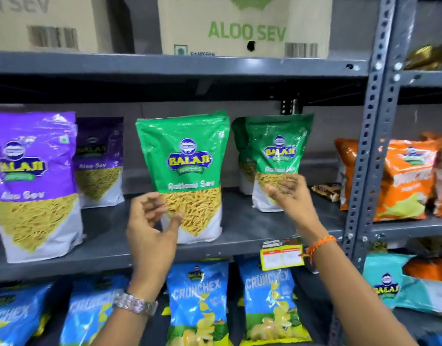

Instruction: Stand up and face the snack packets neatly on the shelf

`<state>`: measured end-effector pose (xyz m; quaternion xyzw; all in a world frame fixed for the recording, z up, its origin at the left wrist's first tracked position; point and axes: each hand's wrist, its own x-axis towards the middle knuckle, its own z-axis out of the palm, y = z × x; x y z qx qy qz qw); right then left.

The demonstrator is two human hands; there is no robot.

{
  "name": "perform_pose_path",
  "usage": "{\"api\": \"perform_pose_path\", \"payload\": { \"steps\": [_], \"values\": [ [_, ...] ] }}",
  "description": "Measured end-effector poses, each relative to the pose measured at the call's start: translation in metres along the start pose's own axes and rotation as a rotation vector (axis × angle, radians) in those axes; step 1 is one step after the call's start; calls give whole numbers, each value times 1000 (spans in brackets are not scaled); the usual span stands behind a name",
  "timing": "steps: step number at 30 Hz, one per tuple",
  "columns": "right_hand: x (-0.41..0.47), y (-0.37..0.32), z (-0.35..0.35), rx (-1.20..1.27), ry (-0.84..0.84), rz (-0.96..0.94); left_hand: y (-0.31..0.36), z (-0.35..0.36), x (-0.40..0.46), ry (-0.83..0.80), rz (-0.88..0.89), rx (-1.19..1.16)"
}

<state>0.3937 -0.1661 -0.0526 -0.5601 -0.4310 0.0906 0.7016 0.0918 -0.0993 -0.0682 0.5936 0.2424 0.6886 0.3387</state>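
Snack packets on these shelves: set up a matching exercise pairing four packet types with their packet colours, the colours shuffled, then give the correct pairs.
Column 1
1. Aloo Sev packet
2. Ratlami Sev packet
3. Crunchex packet
4. Packet right of the upright post

Column 2
A. Blue
B. Orange
C. Purple
D. Green

Pairs: 1-C, 2-D, 3-A, 4-B

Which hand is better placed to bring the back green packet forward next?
Probably the right hand. It hangs open directly in front of the back green packet, fingers overlapping its lower part. The left hand is open by the front green packet, which already stands upright, facing out.
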Motion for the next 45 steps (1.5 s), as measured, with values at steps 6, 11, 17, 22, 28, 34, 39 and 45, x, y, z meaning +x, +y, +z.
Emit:
{"api": "perform_pose_path", "payload": {
  "steps": [6,11,17,22,28,34,39,45],
  "values": [
    [50,23,-57,-200,-69,256,1,158,-18,-563,-91,179],
    [70,36,-59,-137,-278,196,-31,239,33,-799,-256,573],
    [51,32,-77,-156,-302,120,-38,240,20,-738,-126,633],
    [20,27,-101,-205,-314,101,-16,223,-15,-711,-32,621],
    [-1,15,-111,-215,-327,89,8,214,-32,-726,-53,666],
    [-6,7,-111,-198,-330,118,15,213,-37,-680,-18,672],
    [-6,10,-112,-187,-325,143,6,219,-39,-686,-82,675],
    [-17,-17,-109,-148,-112,136,26,186,-37,-605,-67,525]
  ]
}}
